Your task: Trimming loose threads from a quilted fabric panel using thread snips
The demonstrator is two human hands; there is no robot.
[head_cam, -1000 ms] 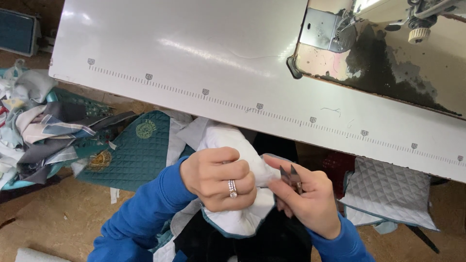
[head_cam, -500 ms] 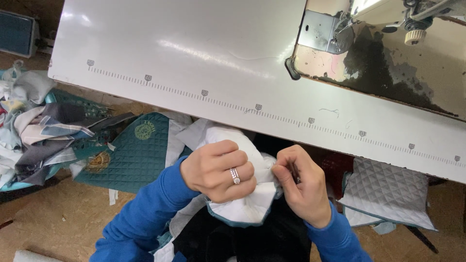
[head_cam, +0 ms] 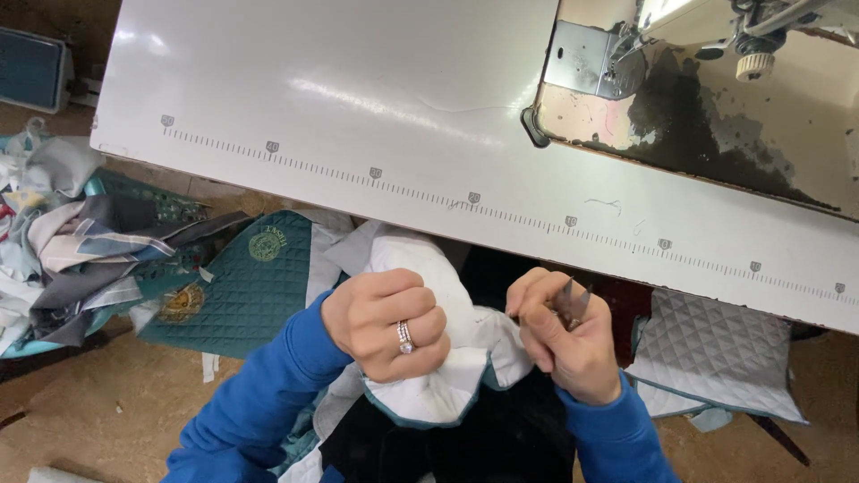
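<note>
Below the bench (head_cam: 358, 98), my left hand (head_cam: 386, 324) grips the white padded piece (head_cam: 447, 358) in my lap while my right hand (head_cam: 562, 335) holds snips (head_cam: 573, 304) at its edge, trimming apparently under way, teal-bound rim unfinished.

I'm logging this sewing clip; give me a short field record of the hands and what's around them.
left hand: closed on white fabric piece, ring on one finger
right hand: holds small thread snips, beside the fabric edge
table: white, ruler marks along front edge
sewing machine: top right
green quilted piece: lower left
grey quilted piece: lower right
</note>
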